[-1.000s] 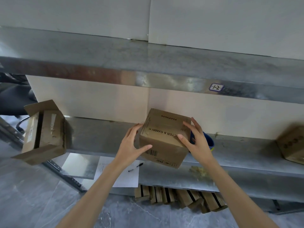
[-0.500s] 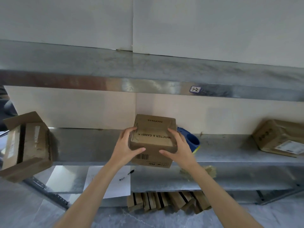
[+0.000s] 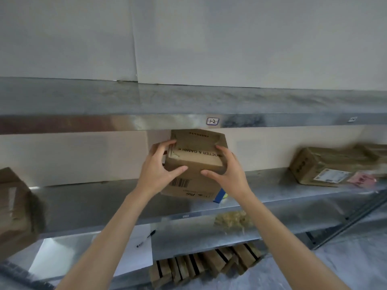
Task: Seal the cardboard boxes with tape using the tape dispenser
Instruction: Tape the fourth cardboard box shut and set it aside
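**Both hands on the box, little room above it**

The left hand (image 3: 159, 170) and the right hand (image 3: 228, 172) grasp the cardboard box (image 3: 196, 162) from its two sides. The fingers curl over the top side edges and the thumbs press on the near top edge. The box is tilted toward the person and sits over the middle shelf (image 3: 94, 204). I cannot tell if its bottom rests on the metal.

The top far edge of the box comes, in this view, right up to the front lip of the upper shelf (image 3: 125, 120), just left of the small label (image 3: 212, 121). To the left and to the right of the box the shelf surface is bare metal for a good stretch.

Behind the lower right corner of the box a blue corner of the tape dispenser (image 3: 219, 195) shows; the rest is hidden by the box. Far right of the box lies a second carton (image 3: 314, 166) with a white sticker, blurred. Far left of the box another carton (image 3: 14, 210) stands at the shelf end.

Below the box, on the lower shelf, lie a sheet of paper (image 3: 138, 256) with a pen (image 3: 146, 238), and a yellowish crumpled wad (image 3: 232, 219). Under these, flat cardboard pieces (image 3: 209, 260) lean in a row.
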Tool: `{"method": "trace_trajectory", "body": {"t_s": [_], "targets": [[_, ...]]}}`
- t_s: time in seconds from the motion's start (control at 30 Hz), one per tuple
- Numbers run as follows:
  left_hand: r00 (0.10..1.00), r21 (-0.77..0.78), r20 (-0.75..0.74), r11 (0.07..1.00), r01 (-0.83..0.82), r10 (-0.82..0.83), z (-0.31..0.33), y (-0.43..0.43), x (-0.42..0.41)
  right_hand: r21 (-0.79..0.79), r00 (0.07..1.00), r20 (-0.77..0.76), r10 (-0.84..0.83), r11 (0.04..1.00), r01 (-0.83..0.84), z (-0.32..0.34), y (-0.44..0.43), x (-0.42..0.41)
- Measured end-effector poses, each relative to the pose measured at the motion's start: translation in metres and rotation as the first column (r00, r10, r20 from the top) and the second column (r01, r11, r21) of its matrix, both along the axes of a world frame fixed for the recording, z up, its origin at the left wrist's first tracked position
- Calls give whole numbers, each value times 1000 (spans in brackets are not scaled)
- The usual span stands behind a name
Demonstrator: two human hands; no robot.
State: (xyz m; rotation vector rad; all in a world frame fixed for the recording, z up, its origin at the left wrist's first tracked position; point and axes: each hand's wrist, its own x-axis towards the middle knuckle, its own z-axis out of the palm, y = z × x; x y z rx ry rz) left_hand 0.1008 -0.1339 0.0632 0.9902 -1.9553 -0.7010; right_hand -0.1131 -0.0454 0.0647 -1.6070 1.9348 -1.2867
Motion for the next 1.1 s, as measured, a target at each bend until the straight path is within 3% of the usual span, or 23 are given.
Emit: {"method": "trace_trajectory", "body": {"t_s": [0.2, 0.53, 0.83, 1.1], "targets": [[989, -22, 43, 990, 140, -139, 19, -4, -67, -35, 996, 19, -86, 996, 87, 19, 20, -78], [911, -100, 402, 984, 145, -93, -1, -5, -186, 86, 967, -130, -220, 969, 232, 1, 48, -249], [853, -69, 520, 998, -1, 37, -26, 18, -287, 194, 989, -114, -94, 974, 116, -42, 52, -375], [803, -58, 586, 994, -95, 111, -40, 44, -328, 223, 994, -106, 21, 975, 3, -67, 48, -424]]}}
